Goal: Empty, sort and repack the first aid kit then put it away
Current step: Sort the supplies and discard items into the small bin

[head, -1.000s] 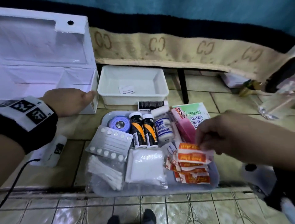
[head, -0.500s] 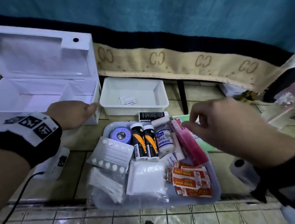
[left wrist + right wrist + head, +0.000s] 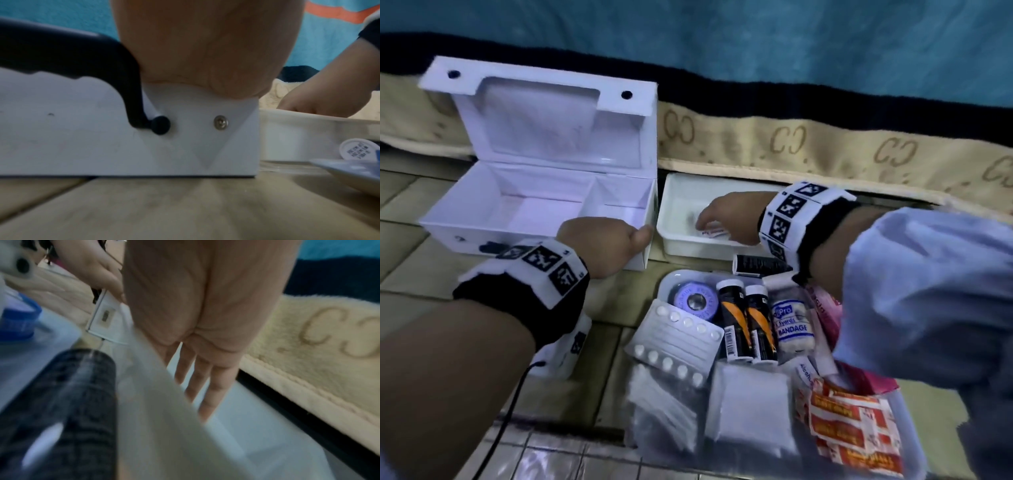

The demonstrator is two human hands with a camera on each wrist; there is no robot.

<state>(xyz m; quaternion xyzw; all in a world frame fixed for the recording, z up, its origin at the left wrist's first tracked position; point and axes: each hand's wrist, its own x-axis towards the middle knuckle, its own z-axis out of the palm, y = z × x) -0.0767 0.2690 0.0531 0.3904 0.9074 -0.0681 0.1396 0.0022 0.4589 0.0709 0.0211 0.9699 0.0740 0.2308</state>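
The white first aid box stands open on the floor at the left, both compartments bare. My left hand holds its front right corner, thumb on the rim; the left wrist view shows that hand above the box front. My right hand reaches into the white tray, straight fingers lying on a small white and red packet. Near me a clear tray holds plasters, a bandage roll, two black and orange bottles, a tape roll and a blister pack.
A black tube lies between the two trays. A beige blanket edge hangs along the back, under a blue cover. A pink box sits partly under my right sleeve. Gauze and a bag of swabs fill the clear tray's near side.
My right hand has left the clear tray and moved back and left into the white tray, onto a small packet. My left hand has stayed at the box corner.
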